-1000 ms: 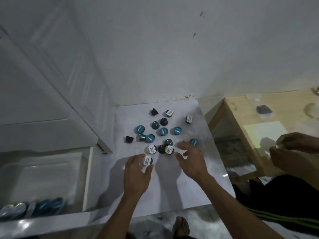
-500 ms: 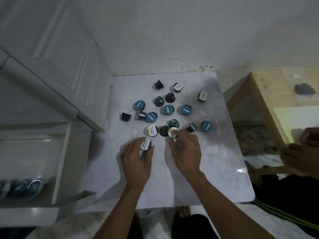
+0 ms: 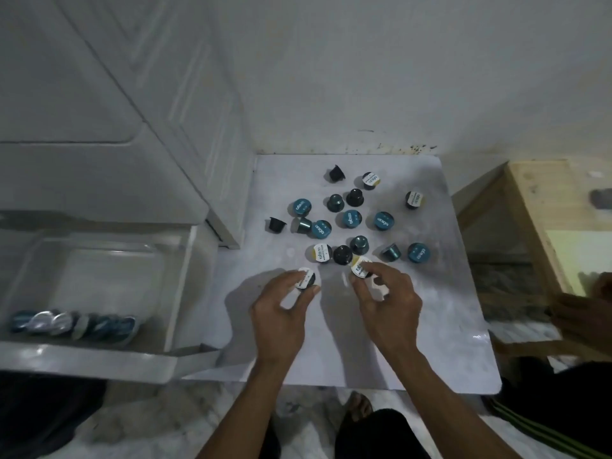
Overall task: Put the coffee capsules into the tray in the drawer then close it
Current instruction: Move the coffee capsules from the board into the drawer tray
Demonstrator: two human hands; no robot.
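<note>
Several coffee capsules (image 3: 351, 218), dark with teal or white lids, lie scattered on a white board (image 3: 447, 326). My left hand (image 3: 281, 313) is shut on a white-lidded capsule (image 3: 305, 278) at the near edge of the scatter. My right hand (image 3: 387, 303) pinches another white-lidded capsule (image 3: 361, 267) beside it. At the left, a white drawer (image 3: 185, 266) stands open with a clear tray (image 3: 99, 253) inside. A row of several capsules (image 3: 76, 323) lies on its side along the tray's near edge.
White cabinet doors (image 3: 185, 111) rise behind the drawer. A wooden table (image 3: 536, 207) stands to the right of the board, with another person's hand (image 3: 583, 313) on its near rail. A wall backs the board. A foot (image 3: 357, 405) shows on the floor below.
My right hand has closed on a white-lidded capsule and lifted it slightly. My left hand keeps its capsule. The view has tilted down and left, showing more of the drawer.
</note>
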